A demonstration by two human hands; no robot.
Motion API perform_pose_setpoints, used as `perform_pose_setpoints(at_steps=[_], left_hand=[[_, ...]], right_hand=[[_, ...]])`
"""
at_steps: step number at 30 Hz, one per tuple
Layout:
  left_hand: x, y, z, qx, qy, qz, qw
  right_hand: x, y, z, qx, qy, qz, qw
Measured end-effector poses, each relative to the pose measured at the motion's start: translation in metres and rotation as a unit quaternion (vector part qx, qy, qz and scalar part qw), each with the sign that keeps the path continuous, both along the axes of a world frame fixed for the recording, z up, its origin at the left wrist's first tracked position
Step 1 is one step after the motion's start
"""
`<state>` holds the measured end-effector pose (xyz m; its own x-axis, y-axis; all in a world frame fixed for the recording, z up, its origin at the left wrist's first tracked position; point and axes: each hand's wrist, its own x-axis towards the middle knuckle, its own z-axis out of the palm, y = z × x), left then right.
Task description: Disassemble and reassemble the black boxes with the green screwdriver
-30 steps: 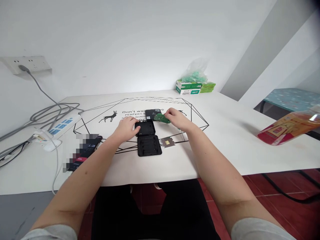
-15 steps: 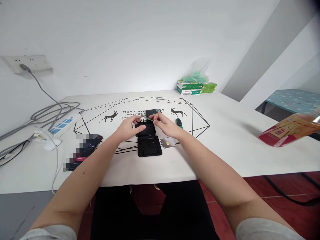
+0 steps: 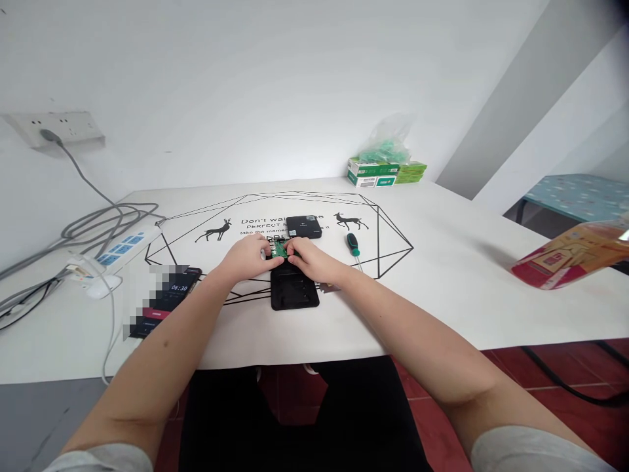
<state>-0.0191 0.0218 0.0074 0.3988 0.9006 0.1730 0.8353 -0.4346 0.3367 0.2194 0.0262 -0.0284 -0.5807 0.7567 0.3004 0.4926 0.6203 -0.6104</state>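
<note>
Two hands, one board, one screwdriver

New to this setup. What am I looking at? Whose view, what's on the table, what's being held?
No machine here: these are a person's bare hands. Every picture comes from one camera worn on that person's head, looking forward and down.

The left hand and right hand hold a green circuit board between them, over a black plastic case. The fingers hide whether it is seated.

On the white table, a flat black labelled piece lies beyond the hands. To the right are a green-and-black screwdriver and a metal plate, partly covered by the right arm. To the left are a phone and a power strip.
</note>
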Motion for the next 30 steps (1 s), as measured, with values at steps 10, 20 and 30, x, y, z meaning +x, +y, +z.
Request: perform_pose_setpoints(at_steps=[10, 20, 30], left_hand=[[0.001, -0.001, 0.002, -0.022, -0.001, 0.003, 1.0], [-0.001, 0.004, -0.002, -0.059, -0.02, 0.01, 0.998], [-0.005, 0.012, -0.007, -0.085, -0.032, 0.025, 0.996]], right_hand=[[-0.007, -0.006, 0.003, -0.03, -0.024, -0.029, 0.999], [0.0, -0.004, 0.005, 0.0, -0.09, -0.057, 0.994], [0.015, -0.004, 0.031, -0.113, -0.158, -0.161, 0.968]])
